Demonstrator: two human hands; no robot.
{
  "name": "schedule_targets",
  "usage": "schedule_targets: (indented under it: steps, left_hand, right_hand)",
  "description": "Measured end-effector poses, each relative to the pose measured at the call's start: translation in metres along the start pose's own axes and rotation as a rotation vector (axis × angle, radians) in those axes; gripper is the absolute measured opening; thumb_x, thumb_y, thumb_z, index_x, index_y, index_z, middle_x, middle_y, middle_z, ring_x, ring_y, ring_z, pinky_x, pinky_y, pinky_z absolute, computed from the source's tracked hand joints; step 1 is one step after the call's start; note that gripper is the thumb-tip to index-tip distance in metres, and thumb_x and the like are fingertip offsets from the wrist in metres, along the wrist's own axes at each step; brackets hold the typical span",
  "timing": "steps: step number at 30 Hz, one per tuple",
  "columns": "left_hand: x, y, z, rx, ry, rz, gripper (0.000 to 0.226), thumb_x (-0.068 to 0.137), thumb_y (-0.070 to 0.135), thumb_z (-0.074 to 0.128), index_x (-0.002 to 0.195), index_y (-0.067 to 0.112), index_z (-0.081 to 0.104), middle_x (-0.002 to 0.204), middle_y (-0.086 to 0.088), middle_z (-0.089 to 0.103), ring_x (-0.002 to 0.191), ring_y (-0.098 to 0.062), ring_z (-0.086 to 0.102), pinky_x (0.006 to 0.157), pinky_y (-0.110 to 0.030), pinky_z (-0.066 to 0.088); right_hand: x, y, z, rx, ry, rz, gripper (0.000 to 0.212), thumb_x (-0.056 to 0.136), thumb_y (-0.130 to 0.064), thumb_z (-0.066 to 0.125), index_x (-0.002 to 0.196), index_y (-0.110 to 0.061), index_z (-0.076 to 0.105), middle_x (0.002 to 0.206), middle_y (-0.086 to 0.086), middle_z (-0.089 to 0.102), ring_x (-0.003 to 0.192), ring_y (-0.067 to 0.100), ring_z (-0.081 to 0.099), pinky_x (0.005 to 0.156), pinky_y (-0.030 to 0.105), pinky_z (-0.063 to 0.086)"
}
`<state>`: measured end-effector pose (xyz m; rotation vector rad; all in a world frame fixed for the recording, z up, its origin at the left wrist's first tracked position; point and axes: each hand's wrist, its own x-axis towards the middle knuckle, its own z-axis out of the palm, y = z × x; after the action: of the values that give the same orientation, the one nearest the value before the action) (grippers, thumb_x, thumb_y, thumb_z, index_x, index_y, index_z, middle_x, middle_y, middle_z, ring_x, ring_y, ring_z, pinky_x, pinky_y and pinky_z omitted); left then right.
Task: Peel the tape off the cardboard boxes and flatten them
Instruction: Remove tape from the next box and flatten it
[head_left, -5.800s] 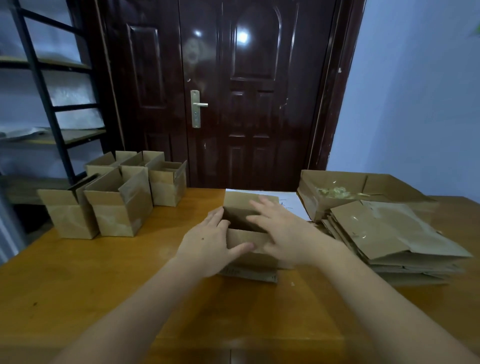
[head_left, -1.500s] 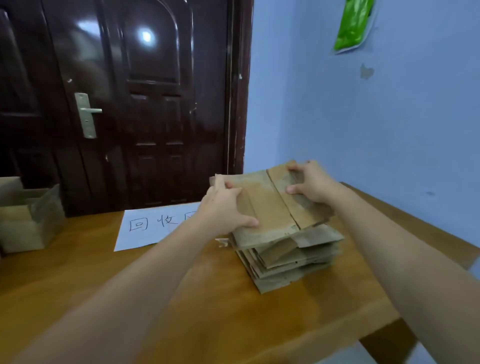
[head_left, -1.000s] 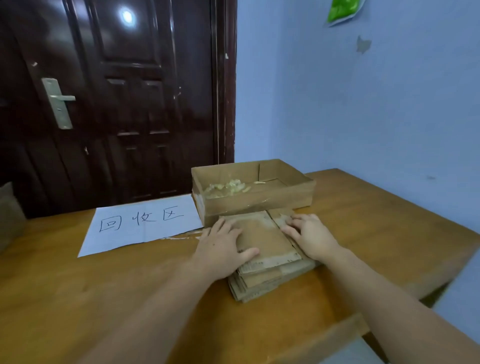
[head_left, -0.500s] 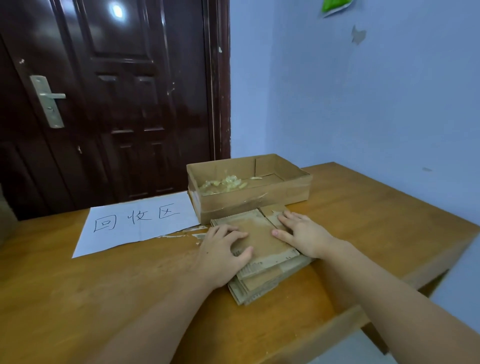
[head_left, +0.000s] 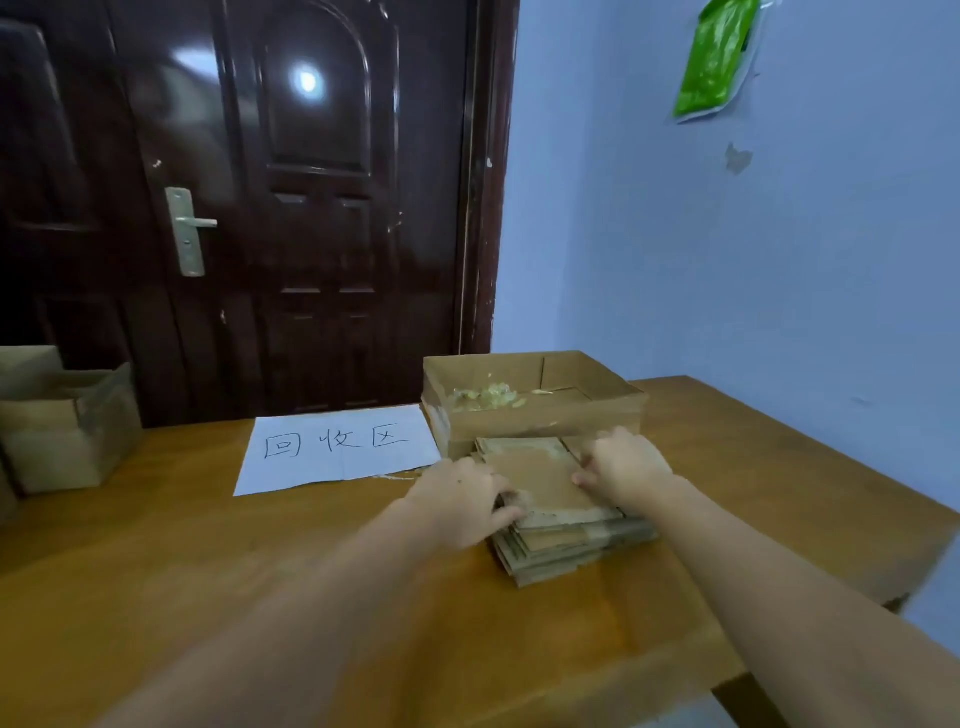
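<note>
In the head view we see both hands on a stack of flattened boxes (head_left: 558, 525) that lies on the wooden table (head_left: 208, 571), just in front of an open shallow box (head_left: 535, 410). The left hand (head_left: 460, 501) sits at the stack's left edge; its grip is curled, thumb lying on the top sheet and fingers bent over the side, so it holds the top piece. The right hand (head_left: 626, 465) rests on the far right part of the stack with its fingers bent down against the cardboard; we cannot tell whether that grip pinches an edge or only presses.

A white paper sheet (head_left: 337, 449) lies flat to the left of the shallow box, touching or nearly touching it, and bears three handwritten characters, 回收区.

Inside the shallow box we see a heap of crumpled pale tape scraps (head_left: 488, 399). At the far left edge of the table stand upright cardboard boxes (head_left: 67, 421) with flaps open, well apart from the stack. Behind the table is a dark door (head_left: 311, 208) with a metal handle (head_left: 189, 228). A green packet (head_left: 717, 57) hangs on the blue wall.
</note>
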<state>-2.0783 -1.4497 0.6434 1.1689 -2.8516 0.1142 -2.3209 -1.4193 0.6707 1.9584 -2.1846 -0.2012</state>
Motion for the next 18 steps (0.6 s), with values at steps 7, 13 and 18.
schedule_targets:
  steps: [7, 13, 18]
  left_hand:
    - [-0.090, -0.087, -0.036, 0.035, 0.062, -0.220, 0.061, 0.102, 0.067, 0.038, 0.149, 0.029, 0.050, 0.150, 0.003, 0.055, 0.136, -0.023, 0.049, 0.111, -0.043, 0.040]
    - [-0.196, -0.171, -0.056, 0.118, 0.139, -0.466, 0.063, 0.103, 0.062, 0.045, 0.148, 0.020, 0.051, 0.151, -0.001, 0.054, 0.137, -0.023, 0.050, 0.114, -0.040, 0.041]
    - [-0.298, -0.229, -0.064, 0.194, 0.155, -0.646, 0.069, 0.103, 0.061, 0.043, 0.158, 0.018, 0.038, 0.164, -0.002, 0.038, 0.151, -0.022, 0.031, 0.125, -0.040, 0.023]
  right_hand:
    - [0.014, -0.108, -0.076, 0.053, 0.233, -0.301, 0.040, 0.100, -0.054, 0.047, 0.121, -0.025, 0.065, 0.122, -0.001, 0.062, 0.113, 0.024, 0.055, 0.092, 0.041, 0.049]
    - [0.007, -0.277, -0.120, 0.316, 0.125, -0.691, 0.068, 0.099, -0.060, 0.050, 0.157, -0.030, 0.033, 0.166, -0.009, 0.023, 0.151, 0.013, 0.025, 0.119, 0.037, 0.031]
    - [0.004, -0.408, -0.142, 0.287, 0.157, -0.909, 0.075, 0.100, -0.057, 0.051, 0.161, -0.022, 0.024, 0.169, 0.000, 0.017, 0.154, 0.017, 0.018, 0.123, 0.034, 0.020]
